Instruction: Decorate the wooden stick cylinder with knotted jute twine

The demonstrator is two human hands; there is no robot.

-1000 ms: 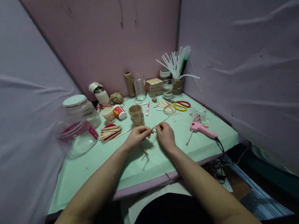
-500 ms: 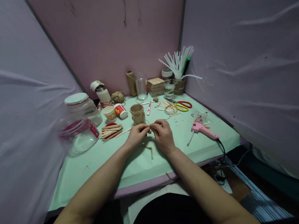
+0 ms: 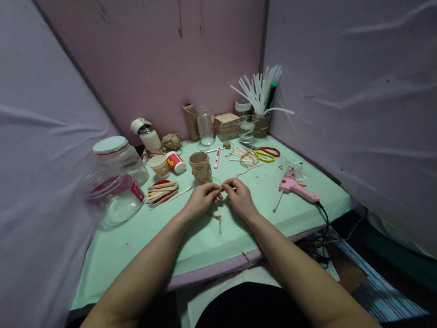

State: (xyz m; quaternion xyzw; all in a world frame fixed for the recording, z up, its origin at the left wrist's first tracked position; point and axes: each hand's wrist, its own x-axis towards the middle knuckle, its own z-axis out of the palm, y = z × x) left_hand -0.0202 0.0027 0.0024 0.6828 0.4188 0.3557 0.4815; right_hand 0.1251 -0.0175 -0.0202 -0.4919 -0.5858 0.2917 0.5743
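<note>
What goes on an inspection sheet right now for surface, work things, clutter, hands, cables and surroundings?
Surface: green table, scraps by the glue gun.
Work things: twine, held between both hands; cup upright, just beyond the left hand.
Clutter: sticks, scissors, clear jars.
Left hand: pinching twine.
Right hand: pinching twine, close beside the left.
Cables: glue gun's cord runs off the table at the right.
Surroundings: cloth hangs at both sides; pink panel behind.

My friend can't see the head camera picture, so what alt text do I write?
A person's left hand and right hand pinch twine over a green table. A brown cup stands just beyond the left hand, with sticks piled to its left and a pink glue gun off to the right.
</note>
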